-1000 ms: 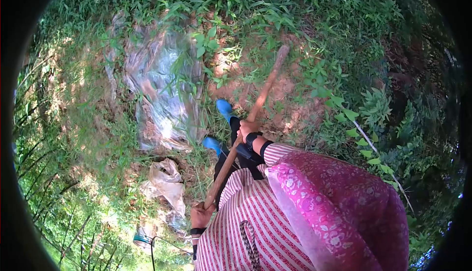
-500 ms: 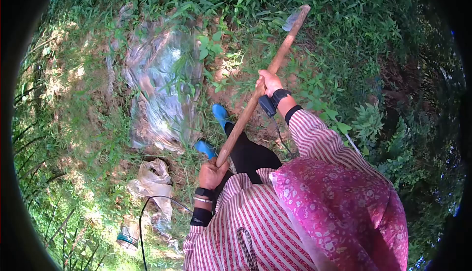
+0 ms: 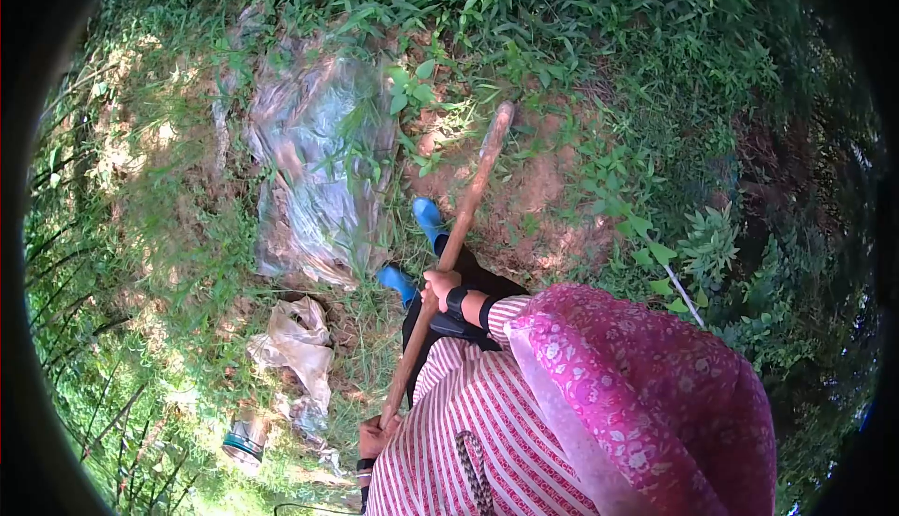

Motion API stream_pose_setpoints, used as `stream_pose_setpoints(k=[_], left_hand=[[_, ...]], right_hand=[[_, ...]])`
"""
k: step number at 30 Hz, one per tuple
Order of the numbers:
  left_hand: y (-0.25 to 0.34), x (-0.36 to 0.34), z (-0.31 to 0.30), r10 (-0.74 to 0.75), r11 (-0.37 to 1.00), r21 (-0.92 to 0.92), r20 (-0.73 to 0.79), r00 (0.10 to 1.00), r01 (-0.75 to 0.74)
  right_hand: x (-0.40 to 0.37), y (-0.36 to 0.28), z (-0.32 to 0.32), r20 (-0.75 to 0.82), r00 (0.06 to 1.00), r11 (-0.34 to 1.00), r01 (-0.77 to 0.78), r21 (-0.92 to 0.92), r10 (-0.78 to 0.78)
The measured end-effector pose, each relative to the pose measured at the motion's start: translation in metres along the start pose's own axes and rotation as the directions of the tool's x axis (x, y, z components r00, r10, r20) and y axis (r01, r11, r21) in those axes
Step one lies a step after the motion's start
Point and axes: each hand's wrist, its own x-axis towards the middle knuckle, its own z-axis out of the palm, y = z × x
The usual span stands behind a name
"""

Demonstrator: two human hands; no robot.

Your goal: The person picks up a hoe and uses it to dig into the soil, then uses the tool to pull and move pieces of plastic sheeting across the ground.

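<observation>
A long wooden-handled hoe [image 3: 468,199] slants from my waist up toward the bare soil, its far end over a patch of reddish earth. Its blade is hardly visible from this angle. Near the lower end of the handle, my left hand [image 3: 373,437] is closed around the wood, partly hidden by my striped shirt. My right hand [image 3: 442,287] grips the handle further up, close to my thighs, with a black band on the wrist. Both hands hold the same handle.
A crumpled clear plastic sheet [image 3: 323,169] lies left of my blue boots [image 3: 428,216]. Lower left are a pale torn bag [image 3: 298,343] and a jar-like container [image 3: 245,443]. Dense green plants [image 3: 562,10] grow ahead and to the right.
The hoe has come down and back toward my body, its far end moving from the upper plants to the bare soil. Both hands have drawn toward my waist, still gripping.
</observation>
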Motion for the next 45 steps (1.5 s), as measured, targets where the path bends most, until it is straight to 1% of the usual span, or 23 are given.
stream_pose_setpoints(k=[1,3,4,5,8,9,12,14,17,19,20,22,24,26,28,30,32,36,37,39,41,42,45], left_hand=[[0.001,0.001,0.004,-0.005,1.0,-0.006,-0.007,1.0,0.005],[0.016,0.006,0.014,-0.141,0.907,0.386,-0.103,0.985,0.17],[-0.008,0.025,0.022,-0.101,0.938,0.319,-0.118,0.988,0.134],[-0.001,0.044,0.031,-0.033,0.914,0.399,-0.112,0.993,0.076],[0.063,0.094,0.066,0.133,0.851,0.512,-0.003,0.991,-0.113],[0.092,0.103,0.08,0.162,0.866,0.477,0.009,0.987,-0.147],[0.146,0.122,0.112,0.235,0.851,0.474,0.04,0.971,-0.225],[0.157,0.128,0.122,0.24,0.857,0.452,0.076,0.968,-0.248],[0.127,0.12,0.11,0.172,0.889,0.416,0.085,0.981,-0.192],[0.069,0.096,0.082,0.086,0.901,0.42,0.061,0.994,-0.104],[0.034,0.079,0.063,0.076,0.873,0.481,0.03,0.997,-0.081],[0.008,0.028,0.031,-0.061,0.914,0.398,-0.051,0.997,0.077],[0.048,-0.005,0.013,-0.065,0.795,0.596,-0.102,0.993,0.113],[0.003,-0.015,-0.014,-0.102,0.847,0.503,-0.161,0.982,0.171],[0.004,-0.004,-0.01,-0.019,0.872,0.473,-0.224,0.974,0.126],[0.026,0.033,0.002,0.043,0.87,0.492,-0.163,0.986,0.044],[0.007,0.085,0.013,0.165,0.852,0.514,-0.089,0.982,-0.097],[0.129,0.134,0.073,0.279,0.825,0.491,0.075,0.957,-0.279],[0.147,0.144,0.087,0.276,0.849,0.439,0.104,0.955,-0.293],[0.16,0.152,0.108,0.275,0.866,0.396,0.134,0.952,-0.305],[0.157,0.156,0.122,0.308,0.873,0.353,0.134,0.942,-0.336],[0.146,0.159,0.12,0.308,0.867,0.363,0.144,0.94,-0.34],[0.093,0.138,0.097,-0.073,0.985,0.173,0.264,0.962,0.027]], right_hand=[[0.009,0.003,-0.001,0.016,1.0,1.0,0.013,0.002,-0.013],[0.013,-0.02,-0.003,0.033,0.998,0.998,0.042,0.051,-0.044],[0.016,-0.042,-0.002,0.037,0.995,0.994,0.09,0.057,-0.093],[0.024,-0.065,-0.002,0.068,0.986,0.985,0.145,0.09,-0.151],[0.028,-0.148,-0.008,0.148,0.903,0.913,0.387,0.125,-0.403],[0.025,-0.183,-0.009,0.131,0.923,0.929,0.344,0.136,-0.361],[0.033,-0.249,-0.017,0.127,0.849,0.858,0.503,0.106,-0.514],[0.043,-0.263,-0.02,0.116,0.877,0.884,0.457,0.096,-0.466],[0.092,-0.208,-0.022,0.077,0.918,0.921,0.385,0.062,-0.389],[0.06,-0.139,-0.01,-0.061,0.956,0.958,0.285,-0.031,-0.286],[0.098,-0.084,-0.021,0.024,0.967,0.967,0.255,0.008,-0.255],[0.063,-0.027,-0.013,0.012,0.999,0.994,0.037,-0.106,-0.036],[0.028,0.01,-0.01,0.145,0.989,0.99,-0.06,0.129,0.041],[0.018,0.031,0.01,0.027,0.998,0.999,-0.049,-0.006,0.049],[0.032,0.017,0.01,0.074,0.996,0.999,-0.046,0.003,0.045],[0.034,-0.022,0.01,0.071,0.997,0.995,0.03,0.091,-0.037],[0.051,-0.073,0.008,0.114,0.979,0.97,0.145,0.193,-0.169],[0.02,-0.205,0.001,0.145,0.889,0.88,0.384,0.28,-0.434],[0.021,-0.227,-0.001,0.243,0.854,0.872,0.383,0.304,-0.46],[0.03,-0.262,-0.008,0.271,0.807,0.846,0.46,0.269,-0.525],[0.017,-0.263,-0.01,0.181,0.822,0.839,0.509,0.192,-0.54],[0.031,-0.256,-0.012,0.184,0.812,0.832,0.527,0.176,-0.553],[0.094,-0.177,-0.016,0.144,0.821,0.832,0.553,0.036,-0.552]])
